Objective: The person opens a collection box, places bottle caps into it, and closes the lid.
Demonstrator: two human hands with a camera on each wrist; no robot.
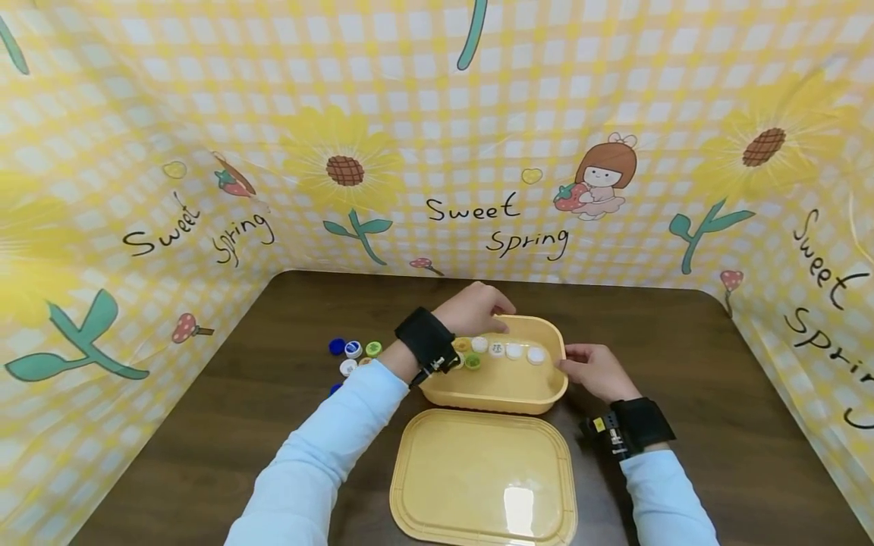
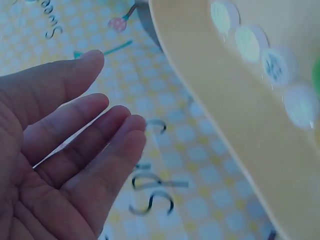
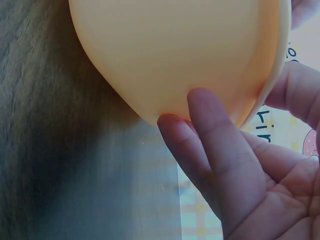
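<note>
A yellow plastic storage box [image 1: 498, 387] stands in the middle of the table, with several bottle caps [image 1: 515, 350], mostly white, in it. One green cap [image 1: 473, 362] lies in front of a row along the back. My left hand [image 1: 474, 307] is over the box's back-left edge; in the left wrist view its fingers [image 2: 125, 145] are loosely bent with nothing between them, beside the box wall [image 2: 200, 100]. My right hand [image 1: 597, 370] holds the box's right end at the rim. In the right wrist view two fingertips [image 3: 205, 105] rest against the outer wall [image 3: 165, 55].
The box's yellow lid [image 1: 481, 478] lies flat in front of it. To the left, partly behind my left forearm, are several loose caps, among them a blue cap [image 1: 337, 346] and a green-and-white cap [image 1: 373, 349]. A checked cloth [image 1: 410, 114] surrounds the dark table [image 1: 232, 425].
</note>
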